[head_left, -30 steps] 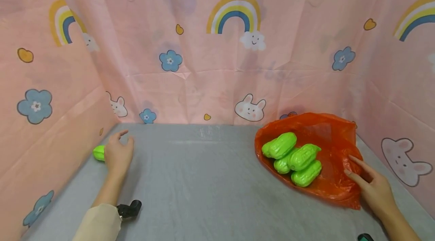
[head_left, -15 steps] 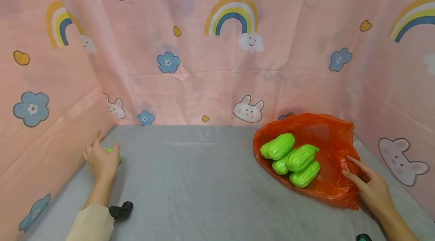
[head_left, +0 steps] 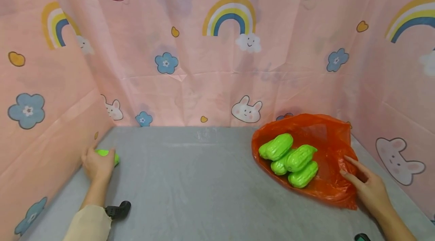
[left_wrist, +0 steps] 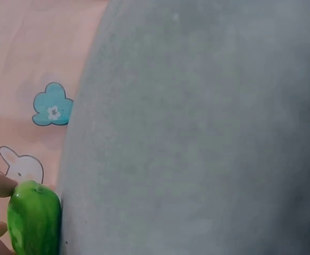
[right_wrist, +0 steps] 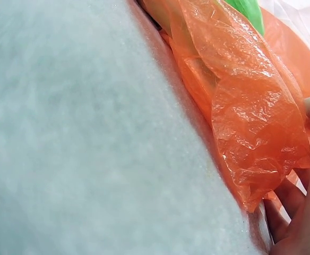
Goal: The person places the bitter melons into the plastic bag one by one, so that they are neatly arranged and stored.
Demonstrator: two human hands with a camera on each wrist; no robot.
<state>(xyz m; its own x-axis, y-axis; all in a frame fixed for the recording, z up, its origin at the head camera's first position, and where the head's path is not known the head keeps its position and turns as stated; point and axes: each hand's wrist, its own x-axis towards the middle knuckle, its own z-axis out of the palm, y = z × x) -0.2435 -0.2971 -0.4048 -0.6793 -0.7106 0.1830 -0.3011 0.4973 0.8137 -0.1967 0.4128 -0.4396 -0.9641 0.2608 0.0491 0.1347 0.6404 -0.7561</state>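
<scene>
At the left edge of the table, my left hand [head_left: 97, 164] grips a glossy green, ribbed, elongated vegetable [left_wrist: 35, 220]. Fingers lie on its far side and the thumb on its right; the palm hides much of it in the head view. At the right, an orange-red plastic bag [head_left: 334, 175] lies on its side with its mouth toward the middle. Several similar green vegetables [head_left: 300, 157] are piled inside near the mouth. My right hand [head_left: 372, 192] holds the bag's right end, the thumb on top and other fingers passing under it in the right wrist view.
The grey tabletop [head_left: 190, 184] stretches between the two hands. Pink printed cloth [head_left: 190, 93] closes off the back and both sides. A black wrist device [head_left: 118, 210] sits on the left forearm, and part of another [head_left: 362, 237] shows near the right wrist.
My left hand has moved left, over the lone green vegetable, and closed its fingers and thumb around it. The right hand and bag stay in place; the head view has shifted slightly.
</scene>
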